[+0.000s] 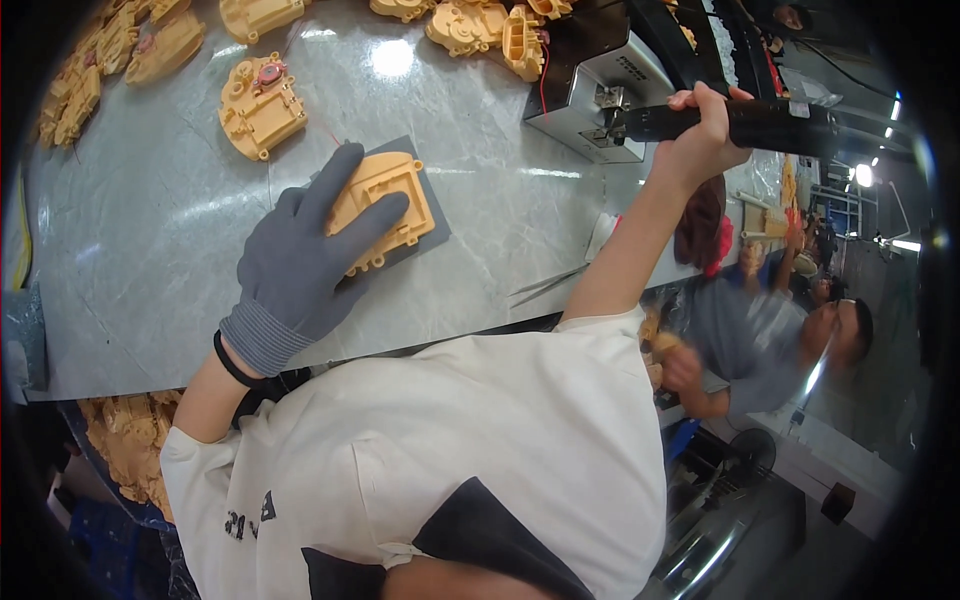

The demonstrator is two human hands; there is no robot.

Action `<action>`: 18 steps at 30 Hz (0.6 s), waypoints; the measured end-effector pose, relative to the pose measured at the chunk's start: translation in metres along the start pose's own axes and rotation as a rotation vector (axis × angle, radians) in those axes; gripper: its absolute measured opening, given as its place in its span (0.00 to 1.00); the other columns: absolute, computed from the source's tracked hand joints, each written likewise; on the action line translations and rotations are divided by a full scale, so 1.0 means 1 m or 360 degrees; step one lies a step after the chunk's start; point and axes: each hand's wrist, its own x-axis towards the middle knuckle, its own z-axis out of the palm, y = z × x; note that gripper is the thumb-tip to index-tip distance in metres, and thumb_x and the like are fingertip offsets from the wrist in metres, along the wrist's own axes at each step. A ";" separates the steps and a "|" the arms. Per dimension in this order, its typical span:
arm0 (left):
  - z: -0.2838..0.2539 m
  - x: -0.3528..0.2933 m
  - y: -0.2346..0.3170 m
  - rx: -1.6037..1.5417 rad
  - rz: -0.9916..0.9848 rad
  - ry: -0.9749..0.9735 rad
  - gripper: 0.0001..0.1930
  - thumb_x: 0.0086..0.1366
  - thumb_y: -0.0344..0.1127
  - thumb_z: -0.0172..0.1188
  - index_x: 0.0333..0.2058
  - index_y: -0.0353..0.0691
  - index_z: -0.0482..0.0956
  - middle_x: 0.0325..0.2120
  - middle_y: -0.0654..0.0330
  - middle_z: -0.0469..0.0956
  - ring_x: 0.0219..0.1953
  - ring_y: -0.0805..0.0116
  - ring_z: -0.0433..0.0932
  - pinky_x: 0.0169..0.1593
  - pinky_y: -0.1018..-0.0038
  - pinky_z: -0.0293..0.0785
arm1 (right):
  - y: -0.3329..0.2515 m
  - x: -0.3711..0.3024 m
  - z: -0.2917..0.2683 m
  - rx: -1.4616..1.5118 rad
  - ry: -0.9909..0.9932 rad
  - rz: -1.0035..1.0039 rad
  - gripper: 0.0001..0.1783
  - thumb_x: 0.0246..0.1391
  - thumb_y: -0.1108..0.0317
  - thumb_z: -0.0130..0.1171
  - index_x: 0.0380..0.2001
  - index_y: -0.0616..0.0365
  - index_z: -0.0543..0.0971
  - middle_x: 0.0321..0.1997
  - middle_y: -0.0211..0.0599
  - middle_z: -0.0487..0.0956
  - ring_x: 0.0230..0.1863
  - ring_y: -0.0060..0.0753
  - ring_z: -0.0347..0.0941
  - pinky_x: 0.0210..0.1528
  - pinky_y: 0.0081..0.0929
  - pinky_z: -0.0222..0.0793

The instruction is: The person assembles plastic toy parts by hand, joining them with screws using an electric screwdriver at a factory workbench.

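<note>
My left hand, in a grey knitted glove, is closed over a yellow plastic housing, thumb and fingers pressing on it. The housing lies tilted on a dark grey pad on the table. My bare right hand reaches out to the right, wrapped around a black cylindrical electric screwdriver. Its tip meets the metal outlet on the front of a silver and black box, which looks like a screw feeder. Whether a screw is on the tip is too small to tell.
Another housing with a small red-rimmed round part lies beyond my left hand. Several more housings are heaped along the far side. Tweezers lie near the front edge. A co-worker sits to the right. Below left stands a bin of yellow parts.
</note>
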 end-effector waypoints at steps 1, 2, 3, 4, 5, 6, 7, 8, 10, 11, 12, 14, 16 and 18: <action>0.001 0.001 -0.002 -0.0002 0.0007 -0.0008 0.32 0.43 0.39 0.68 0.51 0.58 0.69 0.57 0.52 0.57 0.40 0.58 0.73 0.41 0.69 0.73 | 0.000 0.000 0.001 -0.0008 -0.0030 0.0013 0.18 0.34 0.85 0.50 0.34 0.67 0.64 0.14 0.40 0.69 0.12 0.27 0.64 0.19 0.25 0.66; 0.004 0.000 -0.003 0.0040 0.0016 -0.0013 0.33 0.41 0.40 0.68 0.50 0.56 0.70 0.57 0.52 0.58 0.42 0.56 0.70 0.44 0.67 0.70 | 0.000 0.000 0.003 -0.0010 -0.0071 0.0028 0.17 0.34 0.85 0.50 0.33 0.67 0.64 0.14 0.40 0.69 0.12 0.27 0.64 0.19 0.26 0.66; 0.006 -0.001 -0.004 0.0082 0.0023 -0.0018 0.33 0.39 0.41 0.68 0.49 0.54 0.71 0.57 0.51 0.59 0.44 0.53 0.68 0.47 0.65 0.66 | 0.000 0.001 0.004 -0.0009 -0.0074 0.0031 0.17 0.34 0.85 0.50 0.33 0.67 0.64 0.14 0.40 0.69 0.12 0.27 0.64 0.19 0.26 0.66; 0.006 -0.002 -0.002 0.0081 0.0017 -0.0017 0.33 0.39 0.41 0.68 0.49 0.54 0.71 0.57 0.51 0.59 0.44 0.53 0.68 0.47 0.65 0.66 | 0.000 0.001 0.005 -0.0031 -0.0084 0.0025 0.17 0.34 0.85 0.50 0.33 0.67 0.64 0.14 0.40 0.69 0.12 0.28 0.64 0.19 0.26 0.66; 0.006 -0.004 0.001 0.0095 -0.0029 -0.0019 0.33 0.40 0.42 0.68 0.50 0.56 0.71 0.58 0.52 0.57 0.46 0.54 0.66 0.51 0.62 0.62 | 0.000 0.000 0.007 -0.0054 -0.0095 0.0022 0.17 0.35 0.85 0.50 0.33 0.67 0.64 0.14 0.40 0.69 0.12 0.28 0.64 0.19 0.27 0.66; 0.006 -0.007 0.002 0.0109 -0.0078 -0.0021 0.32 0.42 0.44 0.67 0.50 0.58 0.70 0.59 0.54 0.56 0.49 0.54 0.64 0.56 0.58 0.59 | 0.001 0.000 0.007 -0.0052 -0.0102 0.0027 0.17 0.35 0.85 0.50 0.33 0.67 0.64 0.14 0.40 0.69 0.12 0.28 0.64 0.19 0.27 0.66; 0.009 -0.009 0.000 0.0107 -0.0089 -0.0021 0.32 0.42 0.44 0.67 0.50 0.58 0.70 0.59 0.54 0.56 0.49 0.54 0.64 0.56 0.58 0.59 | 0.002 -0.001 0.005 -0.0065 -0.0093 0.0034 0.17 0.35 0.85 0.50 0.33 0.67 0.64 0.14 0.40 0.69 0.12 0.28 0.64 0.19 0.27 0.66; 0.014 -0.013 -0.002 0.0098 -0.0024 0.0006 0.34 0.41 0.46 0.68 0.51 0.58 0.69 0.59 0.54 0.55 0.52 0.53 0.61 0.58 0.57 0.55 | 0.000 -0.001 0.002 -0.0071 -0.0078 0.0029 0.17 0.34 0.85 0.50 0.33 0.67 0.64 0.14 0.40 0.69 0.12 0.28 0.64 0.19 0.27 0.67; 0.012 -0.012 -0.002 0.0095 0.0040 0.0041 0.36 0.40 0.47 0.68 0.52 0.58 0.68 0.59 0.54 0.55 0.55 0.51 0.57 0.60 0.56 0.51 | -0.004 -0.001 0.001 -0.0033 -0.0056 0.0036 0.17 0.34 0.85 0.50 0.33 0.67 0.64 0.14 0.40 0.69 0.12 0.28 0.64 0.20 0.27 0.67; 0.006 -0.007 0.000 0.0099 0.0030 0.0035 0.38 0.39 0.48 0.68 0.53 0.55 0.67 0.58 0.52 0.56 0.56 0.50 0.57 0.60 0.56 0.50 | -0.004 0.001 0.002 -0.0044 -0.0053 0.0036 0.17 0.34 0.85 0.50 0.32 0.67 0.64 0.14 0.40 0.69 0.12 0.29 0.64 0.20 0.27 0.67; 0.003 -0.005 0.001 0.0102 0.0023 0.0029 0.40 0.38 0.49 0.69 0.54 0.53 0.66 0.58 0.51 0.56 0.56 0.48 0.57 0.61 0.55 0.50 | -0.004 0.002 0.002 -0.0056 -0.0047 0.0033 0.16 0.34 0.85 0.50 0.32 0.66 0.64 0.14 0.40 0.69 0.12 0.29 0.65 0.20 0.27 0.67; 0.007 -0.011 0.003 -0.0047 -0.0057 0.0197 0.42 0.37 0.48 0.70 0.55 0.49 0.64 0.56 0.50 0.57 0.56 0.48 0.57 0.61 0.55 0.50 | -0.004 -0.002 0.002 -0.0089 -0.0032 0.0010 0.16 0.34 0.85 0.50 0.32 0.66 0.64 0.14 0.39 0.69 0.12 0.29 0.65 0.20 0.27 0.67; 0.014 -0.015 0.000 -0.0198 -0.0121 0.0362 0.45 0.35 0.48 0.71 0.55 0.46 0.63 0.55 0.48 0.58 0.56 0.48 0.57 0.61 0.55 0.50 | -0.005 -0.004 0.003 -0.0127 -0.0004 -0.0021 0.16 0.34 0.85 0.50 0.32 0.66 0.64 0.14 0.39 0.69 0.12 0.29 0.65 0.20 0.28 0.67; 0.020 -0.020 -0.010 -0.0120 -0.0174 0.0163 0.47 0.31 0.41 0.72 0.54 0.37 0.62 0.52 0.45 0.62 0.53 0.44 0.61 0.56 0.58 0.58 | -0.006 -0.003 0.008 -0.0273 -0.0043 -0.0048 0.16 0.34 0.85 0.50 0.31 0.66 0.64 0.13 0.39 0.69 0.12 0.30 0.65 0.20 0.27 0.66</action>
